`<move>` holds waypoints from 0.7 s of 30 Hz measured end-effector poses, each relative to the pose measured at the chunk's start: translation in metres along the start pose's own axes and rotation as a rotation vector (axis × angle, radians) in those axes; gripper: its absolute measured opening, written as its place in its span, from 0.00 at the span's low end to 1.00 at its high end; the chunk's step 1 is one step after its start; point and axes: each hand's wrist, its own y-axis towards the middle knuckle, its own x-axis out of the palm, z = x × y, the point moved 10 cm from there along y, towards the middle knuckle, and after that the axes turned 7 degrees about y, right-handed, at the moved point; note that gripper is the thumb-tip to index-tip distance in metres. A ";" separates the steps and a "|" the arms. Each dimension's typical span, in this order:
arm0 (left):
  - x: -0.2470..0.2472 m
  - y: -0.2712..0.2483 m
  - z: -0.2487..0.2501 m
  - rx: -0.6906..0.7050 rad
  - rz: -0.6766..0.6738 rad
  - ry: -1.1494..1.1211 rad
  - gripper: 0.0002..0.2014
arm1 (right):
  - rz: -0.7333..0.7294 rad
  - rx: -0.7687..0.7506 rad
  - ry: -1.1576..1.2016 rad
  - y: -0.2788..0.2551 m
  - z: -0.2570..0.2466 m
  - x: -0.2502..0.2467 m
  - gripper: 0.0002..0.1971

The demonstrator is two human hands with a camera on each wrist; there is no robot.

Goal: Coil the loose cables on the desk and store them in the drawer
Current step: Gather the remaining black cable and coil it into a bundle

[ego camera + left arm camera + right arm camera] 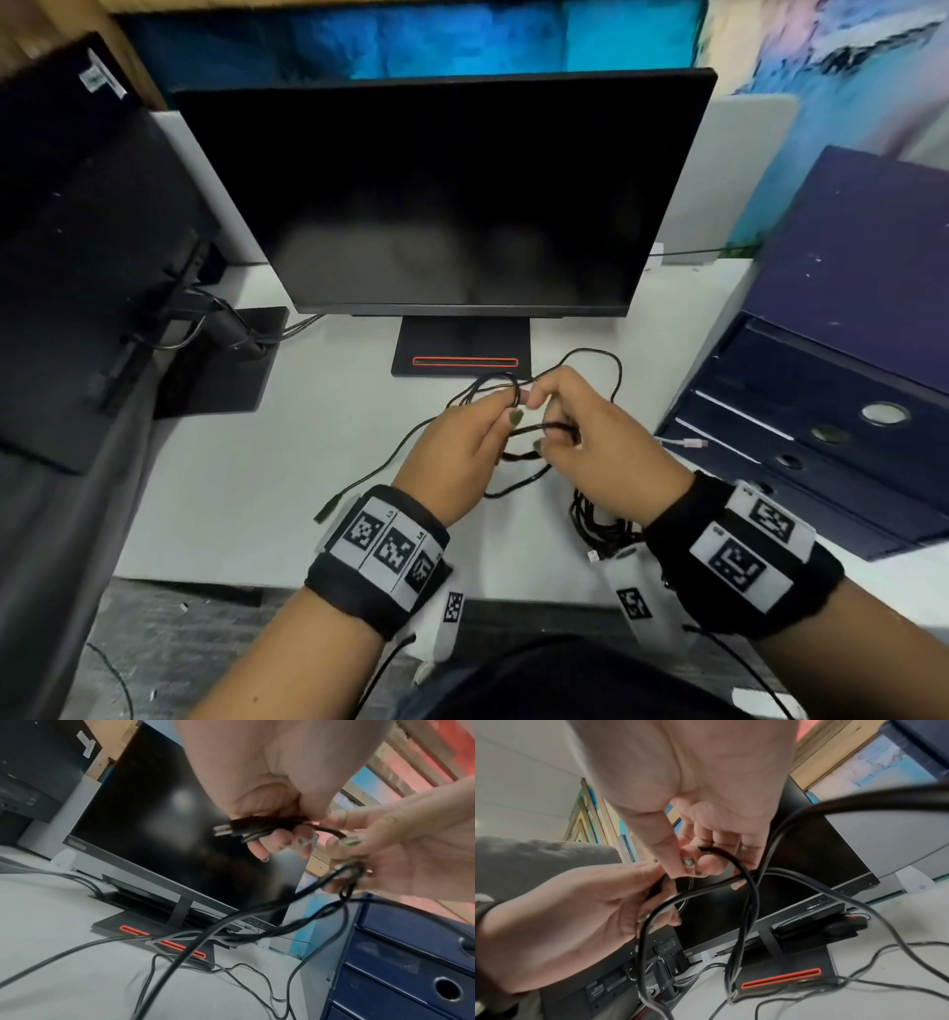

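We have the black cable (518,411) caught between both hands just above the worktop (246,478): our left hand (457,452) is clamped on its plug end and the first few loops, and our right hand (590,442) pinches the next stretch right beside it, thumb and fingertip closed on the strand. To coil well, we judge it best to keep the left grip firm on the gathered turns while the right grip slides out along the slack and lays each new loop the same size onto the bundle, letting the cable twist freely so it does not kink. Just beyond the grips the loose length trails over the worktop toward the monitor base (462,349), so we should draw it in gently. Below the right grip a second cable bundle (601,524) waits. Farther right, the blue drawer unit (832,411) is the destination.
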 end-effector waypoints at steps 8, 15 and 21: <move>0.003 0.006 0.009 -0.055 -0.148 -0.265 0.17 | 0.112 -0.178 -0.019 0.010 -0.020 -0.034 0.13; -0.004 -0.004 0.019 -0.112 -0.207 -1.292 0.15 | 0.072 -0.125 0.012 0.024 -0.008 -0.025 0.09; -0.043 0.004 -0.001 -0.074 -0.072 -1.484 0.13 | 0.011 -0.003 0.172 0.031 0.011 0.007 0.30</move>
